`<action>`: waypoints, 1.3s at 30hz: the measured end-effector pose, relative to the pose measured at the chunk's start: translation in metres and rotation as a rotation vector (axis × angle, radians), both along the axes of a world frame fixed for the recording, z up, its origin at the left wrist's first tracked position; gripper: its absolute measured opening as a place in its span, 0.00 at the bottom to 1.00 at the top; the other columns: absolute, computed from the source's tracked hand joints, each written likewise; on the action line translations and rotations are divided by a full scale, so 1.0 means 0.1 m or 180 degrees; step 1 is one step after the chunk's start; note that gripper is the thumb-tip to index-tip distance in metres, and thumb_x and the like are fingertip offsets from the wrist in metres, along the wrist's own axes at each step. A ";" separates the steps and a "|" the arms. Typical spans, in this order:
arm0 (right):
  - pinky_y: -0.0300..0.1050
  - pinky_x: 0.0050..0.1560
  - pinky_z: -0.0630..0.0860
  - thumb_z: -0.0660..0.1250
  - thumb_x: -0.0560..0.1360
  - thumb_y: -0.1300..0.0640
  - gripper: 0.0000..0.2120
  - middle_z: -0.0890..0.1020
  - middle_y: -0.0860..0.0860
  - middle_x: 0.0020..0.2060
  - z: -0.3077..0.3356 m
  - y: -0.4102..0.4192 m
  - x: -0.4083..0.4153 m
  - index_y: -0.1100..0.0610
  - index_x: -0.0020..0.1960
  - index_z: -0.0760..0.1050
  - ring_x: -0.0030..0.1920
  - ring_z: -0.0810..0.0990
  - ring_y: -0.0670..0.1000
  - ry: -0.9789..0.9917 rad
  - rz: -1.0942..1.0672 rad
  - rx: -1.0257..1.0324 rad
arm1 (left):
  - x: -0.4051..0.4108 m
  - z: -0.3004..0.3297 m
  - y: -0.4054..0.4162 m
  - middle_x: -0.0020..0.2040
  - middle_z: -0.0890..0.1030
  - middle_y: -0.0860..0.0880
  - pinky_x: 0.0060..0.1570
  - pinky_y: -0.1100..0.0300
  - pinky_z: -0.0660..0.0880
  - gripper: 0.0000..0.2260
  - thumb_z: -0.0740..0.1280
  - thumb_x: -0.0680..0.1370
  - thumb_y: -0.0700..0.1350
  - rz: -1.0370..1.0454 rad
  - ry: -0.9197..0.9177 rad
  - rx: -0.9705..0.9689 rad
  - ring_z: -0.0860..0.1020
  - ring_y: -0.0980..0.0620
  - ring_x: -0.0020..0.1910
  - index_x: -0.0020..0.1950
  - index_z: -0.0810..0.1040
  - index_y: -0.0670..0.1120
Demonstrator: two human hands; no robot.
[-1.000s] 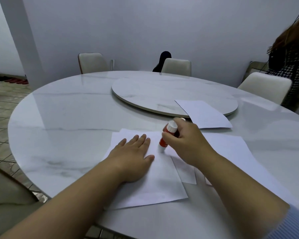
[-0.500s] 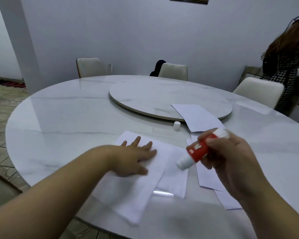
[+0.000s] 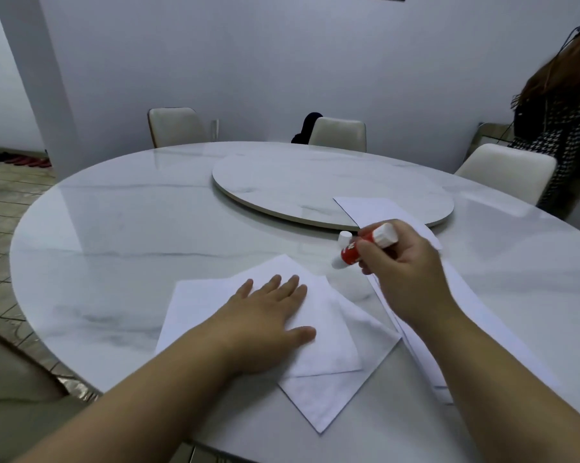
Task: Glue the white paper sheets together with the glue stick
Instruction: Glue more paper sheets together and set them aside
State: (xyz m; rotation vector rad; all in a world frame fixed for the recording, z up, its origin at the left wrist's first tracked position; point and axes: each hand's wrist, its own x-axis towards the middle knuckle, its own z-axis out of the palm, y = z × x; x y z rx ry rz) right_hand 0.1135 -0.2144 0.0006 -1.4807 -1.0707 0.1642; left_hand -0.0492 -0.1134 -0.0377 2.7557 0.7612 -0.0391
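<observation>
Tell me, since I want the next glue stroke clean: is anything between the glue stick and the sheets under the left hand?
Nothing visible. The right hand holds the glue stick above bare table, tip toward the overlapped sheets. The left hand lies flat, covering their near-left part; the loose cap stands behind.

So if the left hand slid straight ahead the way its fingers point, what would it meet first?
Probably bare table. The left hand lies flat on the overlapped white sheets, fingers pointing up-right past their far corner; the cap looks the nearest thing beyond, though depth is unclear.
</observation>
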 end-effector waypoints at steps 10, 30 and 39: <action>0.45 0.41 0.75 0.66 0.73 0.59 0.01 0.84 0.48 0.37 -0.16 0.07 -0.03 0.54 0.42 0.75 0.37 0.80 0.49 -0.0598 0.0372 -0.0745 | 0.01 -0.03 0.03 0.77 0.40 0.58 0.73 0.55 0.37 0.31 0.50 0.77 0.62 -0.0010 0.0259 0.0140 0.39 0.59 0.75 0.76 0.40 0.57; 0.37 0.28 0.75 0.64 0.69 0.58 0.08 0.83 0.48 0.32 0.17 -0.36 0.04 0.50 0.37 0.81 0.30 0.78 0.46 0.0863 0.0634 0.0708 | -0.12 0.20 0.22 0.78 0.47 0.57 0.73 0.56 0.43 0.26 0.56 0.79 0.54 0.0325 -0.0357 -0.0059 0.43 0.57 0.75 0.75 0.50 0.58; 0.57 0.47 0.79 0.67 0.71 0.57 0.04 0.84 0.42 0.31 0.11 0.52 -0.16 0.54 0.45 0.77 0.38 0.80 0.57 -0.0093 0.0421 -0.0260 | -0.15 -0.11 0.21 0.78 0.39 0.51 0.74 0.50 0.39 0.32 0.44 0.77 0.64 0.0611 0.0192 0.0414 0.38 0.53 0.76 0.76 0.40 0.53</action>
